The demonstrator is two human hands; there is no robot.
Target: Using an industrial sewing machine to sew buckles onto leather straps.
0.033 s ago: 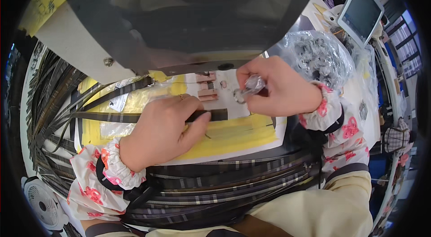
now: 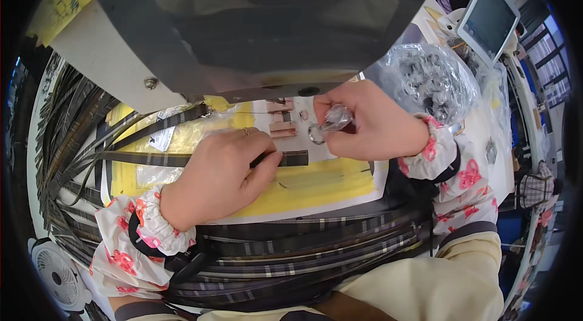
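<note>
My left hand (image 2: 221, 169) is closed on a dark plaid strap (image 2: 296, 158), its fingers pinching the strip near the right end, which sticks out past the thumb. The rest of that strap runs away to the left. Beyond it, my right hand (image 2: 370, 122) pinches a small shiny metal buckle (image 2: 315, 134) partly wrapped in clear plastic. The buckle hangs above the white sheet, apart from the strap. Several copper-coloured blocks (image 2: 283, 129) lie between the hands, on the far side. A second strap (image 2: 176, 119) with metal at its end lies beyond my left hand.
A dark machine housing (image 2: 243, 35) overhangs the work area closely. Loose straps (image 2: 303, 254) cover the near edge and heap up at left. A clear bag of metal parts (image 2: 431, 78) and a tablet-like screen (image 2: 489, 17) stand at right. A white fan (image 2: 61, 275) is lower left.
My right hand has shifted slightly left with the wrapped buckle, whose ring now shows more clearly. My left hand keeps its grip on the strap, nearly still.
</note>
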